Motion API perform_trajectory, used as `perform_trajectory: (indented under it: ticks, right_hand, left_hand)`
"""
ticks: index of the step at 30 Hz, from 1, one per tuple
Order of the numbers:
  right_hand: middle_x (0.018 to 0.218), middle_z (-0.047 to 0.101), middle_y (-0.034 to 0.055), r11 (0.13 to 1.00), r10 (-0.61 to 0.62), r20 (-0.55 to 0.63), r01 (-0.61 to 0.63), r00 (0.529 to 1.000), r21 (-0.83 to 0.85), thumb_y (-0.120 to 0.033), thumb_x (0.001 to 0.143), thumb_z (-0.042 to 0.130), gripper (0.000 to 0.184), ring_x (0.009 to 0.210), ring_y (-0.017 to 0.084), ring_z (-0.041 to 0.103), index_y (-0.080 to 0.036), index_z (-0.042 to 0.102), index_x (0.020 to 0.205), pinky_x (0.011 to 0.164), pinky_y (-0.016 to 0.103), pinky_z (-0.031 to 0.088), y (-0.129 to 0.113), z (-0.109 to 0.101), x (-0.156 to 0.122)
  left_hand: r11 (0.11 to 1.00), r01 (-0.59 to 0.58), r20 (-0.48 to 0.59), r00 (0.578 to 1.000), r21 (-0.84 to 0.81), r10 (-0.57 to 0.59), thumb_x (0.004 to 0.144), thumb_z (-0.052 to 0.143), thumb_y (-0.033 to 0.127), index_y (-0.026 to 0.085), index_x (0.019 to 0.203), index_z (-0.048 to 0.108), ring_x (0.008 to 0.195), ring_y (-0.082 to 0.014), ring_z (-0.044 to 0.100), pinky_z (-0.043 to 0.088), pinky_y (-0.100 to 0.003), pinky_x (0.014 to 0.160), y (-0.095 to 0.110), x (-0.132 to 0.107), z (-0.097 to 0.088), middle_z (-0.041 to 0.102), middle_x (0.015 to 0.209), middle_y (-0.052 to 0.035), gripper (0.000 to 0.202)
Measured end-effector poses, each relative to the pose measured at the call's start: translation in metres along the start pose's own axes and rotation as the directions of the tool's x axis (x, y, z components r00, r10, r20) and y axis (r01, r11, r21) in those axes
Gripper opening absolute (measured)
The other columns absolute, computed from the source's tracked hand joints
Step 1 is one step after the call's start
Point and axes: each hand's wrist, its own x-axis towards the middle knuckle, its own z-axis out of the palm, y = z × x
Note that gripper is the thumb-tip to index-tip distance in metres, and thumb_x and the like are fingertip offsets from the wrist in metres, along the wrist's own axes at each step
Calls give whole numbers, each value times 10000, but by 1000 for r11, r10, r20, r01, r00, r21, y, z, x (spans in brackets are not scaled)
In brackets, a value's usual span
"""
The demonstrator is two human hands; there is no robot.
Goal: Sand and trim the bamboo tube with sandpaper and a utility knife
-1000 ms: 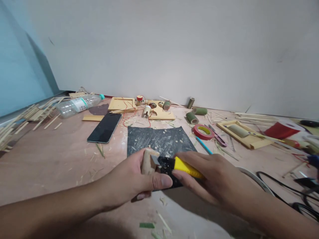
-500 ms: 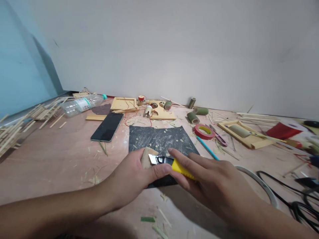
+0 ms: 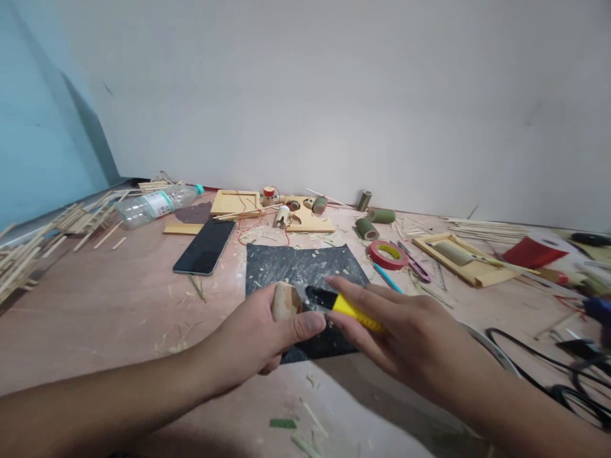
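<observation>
My left hand is closed around a short, pale bamboo tube, its open end turned to the right. In my right hand is a utility knife with a yellow handle and a black front. Its blade points left and meets or nearly meets the rim of the tube; blur hides the exact contact. Both hands are over a dark sheet of sandpaper dusted with pale shavings.
A phone and a plastic bottle lie at left, near a heap of thin sticks. Green bamboo pieces, a tape roll and a wooden frame stand to the right. Black cable coils at far right.
The knife has drawn back to the right, its blade leaving the tube's side for its rim. The tube has turned in my left hand, so its open end now shows.
</observation>
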Motion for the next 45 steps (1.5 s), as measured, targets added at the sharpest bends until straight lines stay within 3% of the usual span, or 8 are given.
perform_trajectory:
  ticks: [4, 14, 21, 28, 32, 36, 40, 45]
  right_hand:
    - [819, 754, 14, 995, -51, 83, 43, 995, 94, -439, 1086, 431, 404, 646, 165, 741, -196, 637, 1336, 552, 261, 532, -3, 0, -1]
    - [889, 802, 88, 996, 42, -40, -45, 998, -79, -422, 1086, 414, 435, 608, 207, 760, -146, 666, 1308, 529, 292, 557, -5, 6, -3]
    - [947, 812, 124, 995, 68, -125, -77, 990, -70, -441, 1077, 426, 442, 632, 228, 768, -118, 676, 1245, 502, 303, 535, -5, -1, 2]
    - [1034, 809, 107, 992, 122, -56, -119, 991, 45, -377, 1057, 466, 342, 758, 218, 790, -159, 646, 1248, 548, 271, 551, -7, -1, 5]
    - [995, 800, 92, 989, 143, -106, -136, 984, 64, -377, 1050, 474, 304, 767, 217, 784, -167, 623, 1212, 592, 279, 562, -4, 0, 3]
    - [1009, 786, 94, 987, 159, -161, -152, 974, 54, -378, 1043, 493, 271, 775, 221, 779, -177, 586, 1200, 618, 290, 565, -2, 1, 2]
    - [1008, 781, 92, 987, 161, -156, -156, 974, 47, -386, 1030, 519, 260, 744, 219, 773, -184, 575, 1185, 589, 290, 549, -2, 1, 2]
    - [971, 778, 70, 985, 167, -151, -158, 974, 70, -392, 1020, 536, 261, 717, 208, 763, -185, 576, 1174, 588, 293, 536, -3, 0, 2]
  left_hand:
    - [999, 9, -10, 1000, 44, -9, 795, 757, 697, 225, 917, 473, 411, -55, 289, 230, -170, 367, 1, -1, 0, 390, 533, 135, 564]
    - [994, 9, -143, 990, 108, 6, 858, 641, 747, 204, 798, 488, 437, -59, 302, 244, -175, 375, 5, -4, 10, 427, 550, 94, 567]
    - [999, -53, 3, 999, -2, 53, 872, 662, 713, 232, 927, 447, 443, -51, 281, 239, -164, 386, 2, 0, 5, 395, 637, 109, 530]
    - [995, 4, 120, 993, -98, 8, 1000, 451, 694, 222, 968, 488, 561, -91, 323, 235, -192, 459, 11, -9, 4, 472, 748, 42, 474]
    - [996, -86, 141, 987, 21, 82, 1042, 389, 630, 211, 1057, 531, 693, -137, 447, 373, -269, 623, 17, -15, -1, 536, 845, 1, 443]
    - [962, -227, 175, 964, 152, 200, 1023, 510, 479, 226, 1077, 530, 917, -189, 454, 392, -321, 822, 23, -17, -4, 517, 1004, -19, 259]
    - [946, -235, 186, 963, 222, 196, 971, 574, 389, 252, 1112, 490, 877, -187, 439, 386, -323, 786, 26, -18, -4, 484, 992, 0, 214]
    - [927, -163, 149, 982, 339, 118, 902, 684, 375, 272, 1125, 422, 704, -141, 412, 372, -279, 665, 27, -21, -3, 476, 880, 43, 358]
